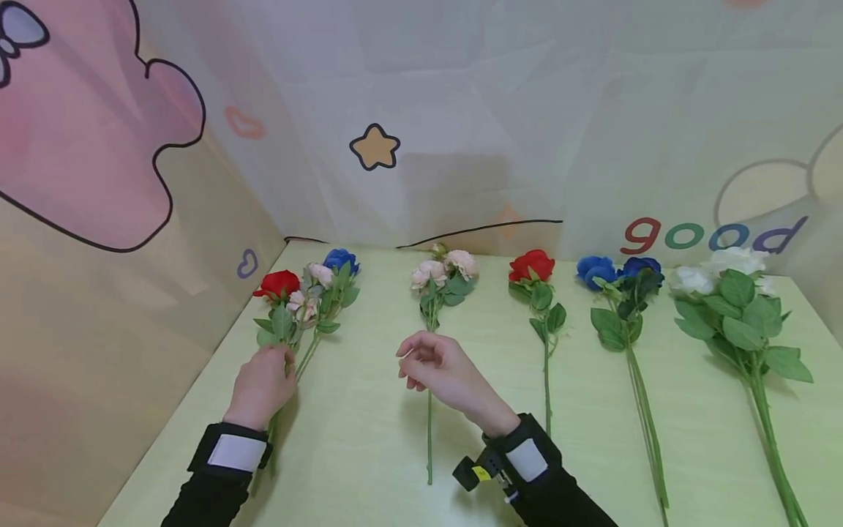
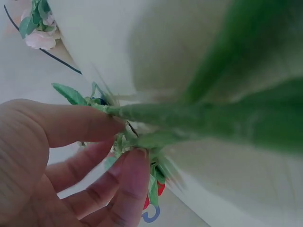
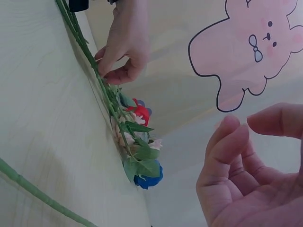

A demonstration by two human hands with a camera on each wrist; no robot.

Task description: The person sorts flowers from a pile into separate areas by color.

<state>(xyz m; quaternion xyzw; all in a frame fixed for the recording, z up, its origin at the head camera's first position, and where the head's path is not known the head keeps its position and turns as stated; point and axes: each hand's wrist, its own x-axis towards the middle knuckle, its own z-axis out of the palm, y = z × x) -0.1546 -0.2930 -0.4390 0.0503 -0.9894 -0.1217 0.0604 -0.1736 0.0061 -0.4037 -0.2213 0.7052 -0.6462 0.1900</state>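
Left hand (image 1: pixel 262 384) gripping mixed bunch (image 1: pixel 304 293) by its stems near desk's (image 1: pixel 369 439) left edge, blooms toward far edge. Right hand (image 1: pixel 440 372) loosely curled, empty, above pink rose stem (image 1: pixel 429 432). Left wrist view: just blurry stems (image 2: pixel 199 118).

Bunch (image 1: pixel 303 300) far left on table (image 1: pixel 369 439), single stems (image 1: pixel 546 344) rightward

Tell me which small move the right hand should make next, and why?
Probably lower the right hand onto the pale pink artificial rose stem just beneath it. Its fingers are curled but hold nothing, while the left hand holds the mixed bunch of red, pink and blue flowers.
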